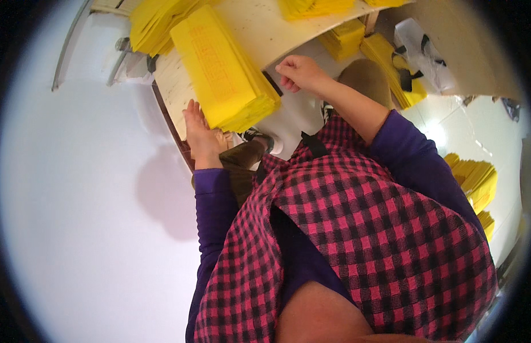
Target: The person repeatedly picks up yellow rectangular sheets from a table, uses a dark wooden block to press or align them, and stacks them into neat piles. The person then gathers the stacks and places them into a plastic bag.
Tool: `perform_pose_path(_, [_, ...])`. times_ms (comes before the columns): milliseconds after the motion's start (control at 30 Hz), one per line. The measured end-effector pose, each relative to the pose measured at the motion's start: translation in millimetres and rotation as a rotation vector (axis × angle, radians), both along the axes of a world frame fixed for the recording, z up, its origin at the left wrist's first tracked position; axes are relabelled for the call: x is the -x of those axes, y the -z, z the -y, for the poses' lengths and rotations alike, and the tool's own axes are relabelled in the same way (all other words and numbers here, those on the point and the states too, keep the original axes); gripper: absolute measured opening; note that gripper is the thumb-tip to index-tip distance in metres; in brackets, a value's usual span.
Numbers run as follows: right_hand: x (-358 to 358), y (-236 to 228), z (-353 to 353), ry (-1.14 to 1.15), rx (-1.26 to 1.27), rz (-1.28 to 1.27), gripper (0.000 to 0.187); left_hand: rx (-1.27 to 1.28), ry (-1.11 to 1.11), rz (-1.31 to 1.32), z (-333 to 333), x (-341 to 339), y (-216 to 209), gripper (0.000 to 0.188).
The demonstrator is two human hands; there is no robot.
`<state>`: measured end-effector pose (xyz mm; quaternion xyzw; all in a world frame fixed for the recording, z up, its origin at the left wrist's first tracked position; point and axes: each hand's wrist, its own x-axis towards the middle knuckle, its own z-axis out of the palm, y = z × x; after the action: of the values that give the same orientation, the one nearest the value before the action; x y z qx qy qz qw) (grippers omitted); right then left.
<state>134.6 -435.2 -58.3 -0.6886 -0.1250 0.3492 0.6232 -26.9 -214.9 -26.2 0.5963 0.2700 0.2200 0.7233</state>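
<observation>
A thick stack of yellow paper-like sheets (211, 68), with red print on top, lies on the pale table close to my body. Its near end juts over the table's edge. Beside its near left corner is my left hand (200, 134), fingers stretched out and pressed together, seemingly against the stack's side. It grips nothing. To the right of the stack, my right hand (299, 73) hovers apart from it with the fingers curled in. Nothing shows in that hand.
More yellow stacks (154, 26) lie on the table (257, 28) at the far left and far side. Right of the table stand yellow bundles (388, 63) and a white bag with black straps (422, 54). Further yellow bundles (474, 180) sit on the tiled floor. A white wall (94, 200) bounds the left.
</observation>
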Motion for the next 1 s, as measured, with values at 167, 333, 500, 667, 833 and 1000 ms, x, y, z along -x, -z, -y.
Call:
perform_pose_path(167, [16, 50, -1, 0.099, -0.089, -0.065, 0.028, 0.267, 0.149, -0.092, -12, 3, 5, 0.062])
perform_pose_path(333, [18, 61, 2, -0.014, -0.028, 0.159, 0.026, 0.354, -0.026, -0.144, -2, 13, 20, 0.055])
perform_pose_path(500, [16, 50, -4, -0.059, -0.129, 0.242, 0.023, 0.270, -0.090, -0.247, -6, 16, 25, 0.049])
perform_pose_path(667, [10, 45, -18, -0.152, -0.075, 0.297, 0.023, 0.181, -0.003, -0.263, -7, 15, 33, 0.043])
perform_pose_path(833, [6, 41, -27, -0.191, 0.058, 0.297, 0.029, 0.327, -0.022, -0.268, -12, 13, 34, 0.037])
perform_pose_path(1000, [-1, 35, -38, -0.252, 0.101, 0.173, 0.031, 0.379, -0.029, -0.265, -11, 12, 32, 0.038])
